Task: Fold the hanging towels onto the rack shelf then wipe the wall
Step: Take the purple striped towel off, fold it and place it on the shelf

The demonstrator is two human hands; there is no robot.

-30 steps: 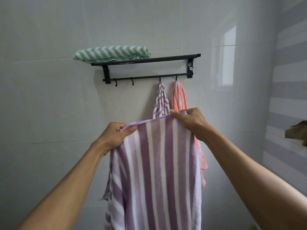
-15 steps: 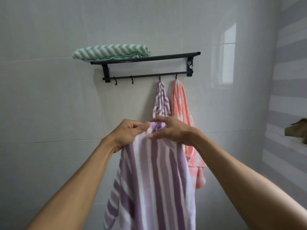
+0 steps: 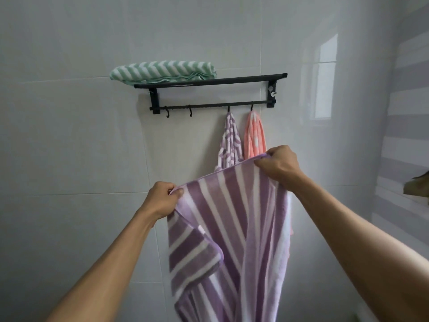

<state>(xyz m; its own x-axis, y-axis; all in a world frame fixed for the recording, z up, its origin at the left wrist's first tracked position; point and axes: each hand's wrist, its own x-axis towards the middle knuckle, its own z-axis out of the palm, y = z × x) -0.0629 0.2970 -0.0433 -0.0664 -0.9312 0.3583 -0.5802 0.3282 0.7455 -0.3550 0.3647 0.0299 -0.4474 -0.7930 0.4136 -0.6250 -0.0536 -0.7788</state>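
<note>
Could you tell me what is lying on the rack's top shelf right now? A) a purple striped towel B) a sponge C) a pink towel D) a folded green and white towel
D: the folded green and white towel lies on the rack shelf.

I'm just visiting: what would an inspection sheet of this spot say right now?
Surface: black rack shelf on the tiled wall; folded green towel at its left end.
Job's things: striped purple towel held up by its top edge; patterned purple towel and pink towel on hooks; two left hooks bare.
Clutter: brownish object at right edge, unclear.
Grippers: left hand and right hand each pinch a top corner.
Cables: nothing seen.
Surroundings: striped side wall.
</note>
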